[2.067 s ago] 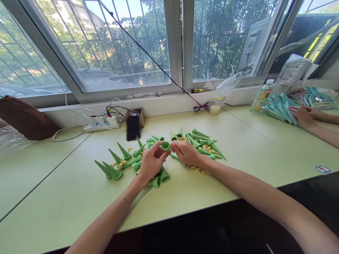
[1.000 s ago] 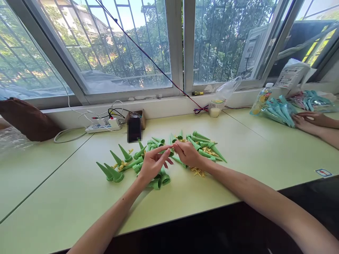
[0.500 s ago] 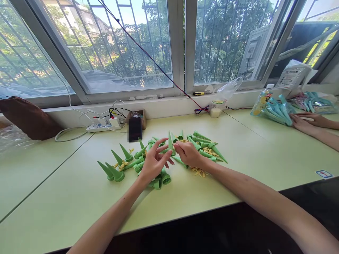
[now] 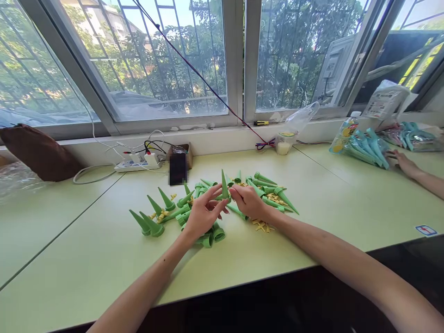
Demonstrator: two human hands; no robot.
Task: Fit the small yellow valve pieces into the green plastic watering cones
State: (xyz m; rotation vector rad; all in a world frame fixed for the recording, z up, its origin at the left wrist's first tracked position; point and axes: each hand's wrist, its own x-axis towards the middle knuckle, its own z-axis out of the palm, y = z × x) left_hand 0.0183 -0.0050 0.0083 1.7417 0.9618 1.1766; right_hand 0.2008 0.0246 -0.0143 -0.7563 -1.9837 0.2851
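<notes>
Between the fingers of my left hand (image 4: 204, 213) stands a green plastic plant-watering spike (image 4: 225, 185), its point upward. My right hand (image 4: 249, 201) is closed beside the base of that spike, thumb and index finger pinched together; whatever they grip is too small or hidden to make out. Around both hands lies a loose heap of similar green spikes (image 4: 265, 188), some with threaded open ends showing. Small yellow plastic pieces (image 4: 262, 225) are scattered among them. Left of the heap, several green spikes (image 4: 151, 225) stand on their wide ends, tips up.
A power strip (image 4: 138, 164) with cables and a dark blurred rectangular object (image 4: 178, 169) sit at the back. A lidded jar (image 4: 283, 144) stands by the sill. At far right, a co-worker's hand (image 4: 405, 163) is near light-blue bagged items (image 4: 368, 147) and a bottle (image 4: 347, 132).
The spike in my left hand is now tilted slightly and held a little closer to my right fingers. At right, one of the co-worker's hands has withdrawn from the light-blue items.
</notes>
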